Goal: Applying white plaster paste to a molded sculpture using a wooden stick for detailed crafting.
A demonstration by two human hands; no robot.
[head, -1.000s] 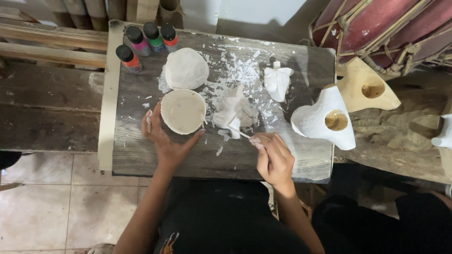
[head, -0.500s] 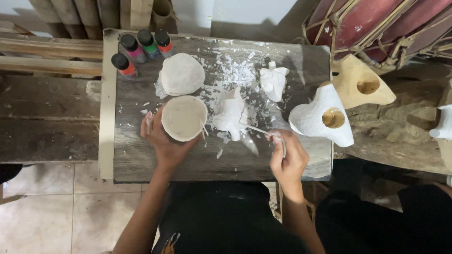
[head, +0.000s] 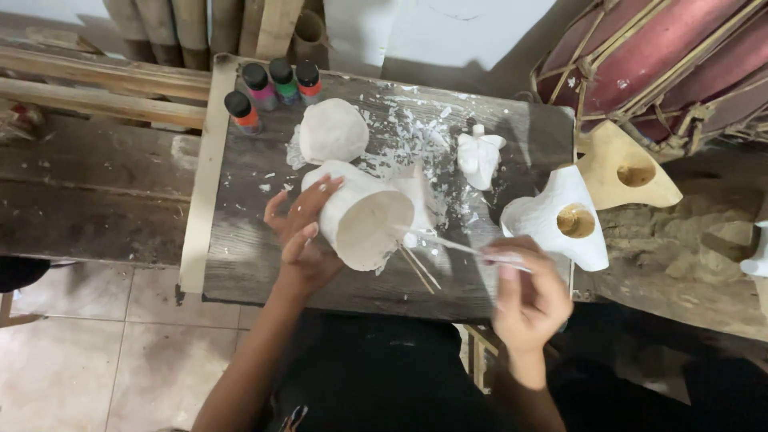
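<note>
My left hand [head: 300,236] grips a white cup-shaped container [head: 360,214], tilted so its open mouth faces right. My right hand [head: 528,292] pinches a thin white-coated stick [head: 456,245] whose tip reaches the container's rim. Both are above a dark wooden board [head: 240,264] spattered with white flakes. A white pointed figure [head: 420,196] sits just behind the container, partly hidden by it.
A white dome-shaped lump [head: 332,130] and several paint bottles [head: 272,88] stand at the board's far left. A small white winged figure [head: 480,156] lies at the far right. A white hollow piece [head: 560,220] and a tan wooden one [head: 624,168] sit off the right edge.
My left hand has tipped the container from upright onto its side, mouth toward the right. My right hand moved right and now points the stick at the rim.
</note>
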